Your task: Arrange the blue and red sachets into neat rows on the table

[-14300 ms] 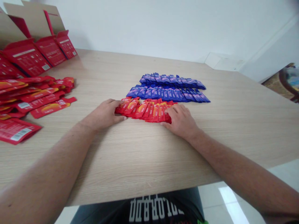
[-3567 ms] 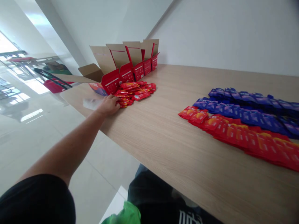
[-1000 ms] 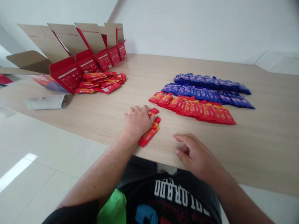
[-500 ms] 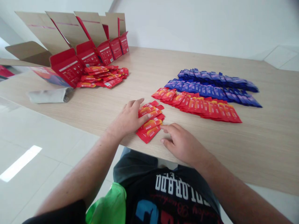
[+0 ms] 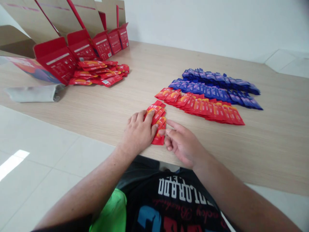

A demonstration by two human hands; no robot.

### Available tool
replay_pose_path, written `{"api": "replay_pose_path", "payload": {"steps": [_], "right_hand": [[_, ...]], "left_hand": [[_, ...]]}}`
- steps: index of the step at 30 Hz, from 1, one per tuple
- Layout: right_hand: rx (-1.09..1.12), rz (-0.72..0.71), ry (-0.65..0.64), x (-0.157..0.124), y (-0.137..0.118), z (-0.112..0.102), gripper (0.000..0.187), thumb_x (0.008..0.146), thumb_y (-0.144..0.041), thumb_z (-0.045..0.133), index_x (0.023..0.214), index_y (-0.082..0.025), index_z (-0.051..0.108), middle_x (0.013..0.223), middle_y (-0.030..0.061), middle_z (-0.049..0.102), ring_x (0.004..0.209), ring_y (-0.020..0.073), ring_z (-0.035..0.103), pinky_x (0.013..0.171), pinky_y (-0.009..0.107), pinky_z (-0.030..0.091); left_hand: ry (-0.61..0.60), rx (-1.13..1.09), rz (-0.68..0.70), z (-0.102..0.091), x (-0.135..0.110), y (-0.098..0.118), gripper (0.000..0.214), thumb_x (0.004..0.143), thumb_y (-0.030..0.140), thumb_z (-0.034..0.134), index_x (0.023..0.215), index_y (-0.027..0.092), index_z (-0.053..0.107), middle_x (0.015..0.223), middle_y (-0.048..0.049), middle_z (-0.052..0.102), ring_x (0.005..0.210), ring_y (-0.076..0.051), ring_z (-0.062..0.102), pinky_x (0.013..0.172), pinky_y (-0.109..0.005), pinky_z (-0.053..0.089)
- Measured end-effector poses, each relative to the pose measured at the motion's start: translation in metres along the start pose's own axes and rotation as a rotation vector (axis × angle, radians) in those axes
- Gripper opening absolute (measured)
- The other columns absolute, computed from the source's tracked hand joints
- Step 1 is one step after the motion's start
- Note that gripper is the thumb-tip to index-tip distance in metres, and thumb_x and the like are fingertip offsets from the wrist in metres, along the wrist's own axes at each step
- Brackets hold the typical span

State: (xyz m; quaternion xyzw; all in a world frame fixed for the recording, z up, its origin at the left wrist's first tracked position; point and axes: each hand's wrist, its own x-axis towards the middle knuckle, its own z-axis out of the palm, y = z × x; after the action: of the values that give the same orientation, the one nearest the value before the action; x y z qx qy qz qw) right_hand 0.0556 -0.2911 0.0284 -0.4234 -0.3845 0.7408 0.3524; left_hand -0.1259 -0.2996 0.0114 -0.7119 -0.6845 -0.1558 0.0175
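Note:
Several red sachets (image 5: pixel 158 139) with orange prints lie overlapping in a short row by the table's front edge. Across their left side rests my left hand (image 5: pixel 137 132), palm down and open, its fingertips and thumb on the sachets. My right hand (image 5: pixel 185 141) is at their right side, open, with the index finger stretched out along the edge and the thumb over the lower sachets. Its other fingers are loosely bent. Further right, a long fanned row of red sachets (image 5: pixel 205 107) lies in front of two rows of blue sachets (image 5: pixel 210 91).
At the back left, several open red boxes (image 5: pixel 56 61) stand in a line with their flaps raised. A loose pile of red sachets (image 5: pixel 101 73) lies against them. A folded grey cloth (image 5: pixel 33 93) is near the left front edge. A wall bounds the table (image 5: pixel 265 138) behind.
My left hand has moved lower and flatter over the sachets, which now sit in a straighter row. The right hand has come against their right edge. The view has shifted slightly.

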Motion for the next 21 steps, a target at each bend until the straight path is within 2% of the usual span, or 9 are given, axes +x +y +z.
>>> {"api": "replay_pose_path", "payload": {"steps": [4,8,12,14,15,17,19,21], "right_hand": [[-0.248,-0.028,-0.121,0.009,-0.004,0.003,0.080,0.099,-0.028,0.066,0.172,-0.015,0.035,0.103,0.0080,0.075,0.058,0.0127,0.060,0.045,0.021,0.045],[-0.514,-0.152,-0.074,0.021,-0.009,-0.009,0.075,0.102,-0.026,0.068,0.170,-0.015,0.039,0.113,0.0098,0.074,0.063,0.0136,0.067,0.047,0.022,0.053],[-0.507,-0.178,0.029,0.040,-0.017,-0.016,0.073,0.101,-0.021,0.069,0.168,-0.014,0.041,0.140,0.0181,0.067,0.067,0.0136,0.070,0.046,0.023,0.055],[-0.454,-0.167,0.058,0.050,-0.021,-0.014,0.070,0.101,-0.020,0.069,0.166,-0.016,0.043,0.146,0.0180,0.065,0.068,0.0132,0.070,0.045,0.023,0.054],[-0.431,-0.162,0.058,0.055,-0.023,-0.013,0.064,0.101,-0.020,0.068,0.162,-0.017,0.048,0.140,0.0163,0.067,0.068,0.0129,0.069,0.044,0.022,0.052],[-0.416,-0.161,0.023,0.065,-0.026,-0.011,0.046,0.101,-0.021,0.068,0.147,-0.016,0.061,0.113,0.0092,0.074,0.064,0.0124,0.065,0.042,0.019,0.045],[-0.425,-0.159,-0.027,0.075,-0.029,-0.011,0.029,0.101,-0.025,0.070,0.129,-0.018,0.069,0.087,0.0014,0.068,0.059,0.0114,0.059,0.039,0.017,0.035],[-0.422,-0.134,-0.052,0.085,-0.032,-0.010,0.020,0.102,-0.031,0.073,0.118,-0.019,0.072,0.077,-0.0017,0.063,0.054,0.0101,0.053,0.038,0.017,0.028]], "left_hand": [[0.020,0.010,-0.016,0.000,0.000,0.004,0.059,0.109,0.042,0.048,0.164,0.022,0.051,0.155,-0.0177,0.061,0.133,-0.040,0.058,0.112,-0.055,0.051],[0.064,0.002,-0.020,0.002,-0.001,0.004,0.056,0.109,0.040,0.049,0.161,0.020,0.054,0.151,-0.0177,0.064,0.131,-0.039,0.059,0.112,-0.054,0.051],[0.081,-0.029,-0.009,0.004,-0.002,0.003,0.054,0.109,0.038,0.049,0.158,0.017,0.055,0.148,-0.0177,0.066,0.129,-0.038,0.060,0.113,-0.054,0.051],[0.084,-0.037,-0.012,0.003,-0.003,0.003,0.053,0.109,0.037,0.049,0.158,0.018,0.056,0.147,-0.0174,0.067,0.129,-0.038,0.060,0.112,-0.054,0.051],[0.083,-0.041,-0.010,0.003,-0.003,0.003,0.053,0.109,0.037,0.049,0.157,0.018,0.056,0.147,-0.0173,0.067,0.129,-0.038,0.061,0.112,-0.054,0.052],[0.079,-0.052,0.000,0.002,-0.003,0.003,0.052,0.109,0.036,0.049,0.157,0.017,0.056,0.149,-0.0169,0.067,0.131,-0.038,0.061,0.112,-0.053,0.052],[0.066,-0.076,0.011,0.000,-0.003,0.002,0.051,0.109,0.036,0.049,0.156,0.019,0.056,0.152,-0.0156,0.066,0.133,-0.037,0.061,0.115,-0.053,0.051],[0.048,-0.108,0.022,-0.001,-0.003,0.002,0.051,0.108,0.034,0.050,0.157,0.020,0.056,0.155,-0.0142,0.065,0.137,-0.035,0.061,0.118,-0.052,0.050]]}}
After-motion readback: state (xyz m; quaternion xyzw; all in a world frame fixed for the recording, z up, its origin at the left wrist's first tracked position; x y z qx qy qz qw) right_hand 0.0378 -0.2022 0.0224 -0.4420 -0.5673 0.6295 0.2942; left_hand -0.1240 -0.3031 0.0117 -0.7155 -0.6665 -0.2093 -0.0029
